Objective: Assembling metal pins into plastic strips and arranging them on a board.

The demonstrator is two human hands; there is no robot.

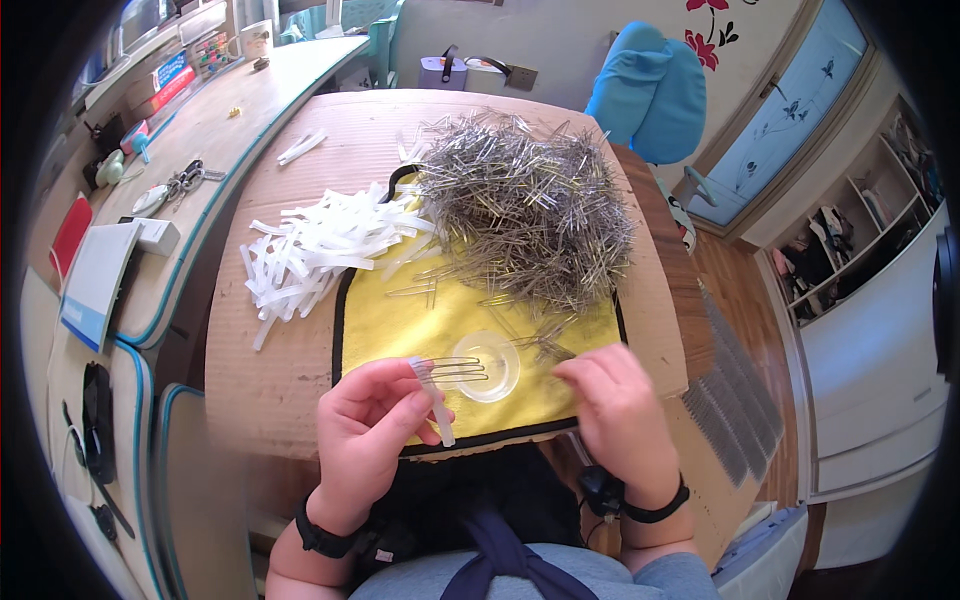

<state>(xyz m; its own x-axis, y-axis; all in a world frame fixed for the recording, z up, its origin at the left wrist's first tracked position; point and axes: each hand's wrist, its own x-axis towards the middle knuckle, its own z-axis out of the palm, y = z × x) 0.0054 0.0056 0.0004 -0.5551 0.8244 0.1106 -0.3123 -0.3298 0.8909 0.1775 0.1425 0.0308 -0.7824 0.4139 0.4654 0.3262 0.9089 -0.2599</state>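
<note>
pins (525, 205): shiny metal | strips (320, 250): translucent plastic | mat (400, 325): yellow cloth

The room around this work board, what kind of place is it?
Probably a home room used for piecework: a cluttered desk, open shoe shelves and flower wall stickers surround a cardboard board with a metal pin pile.

I had two hands at work, my left hand (368, 425) and my right hand (618, 405). Before me lay one yellow cloth (400, 322), one small clear dish (487, 366), one heap of metal pins (525, 205) and one pile of clear plastic strips (315, 250), both past counting.
</note>
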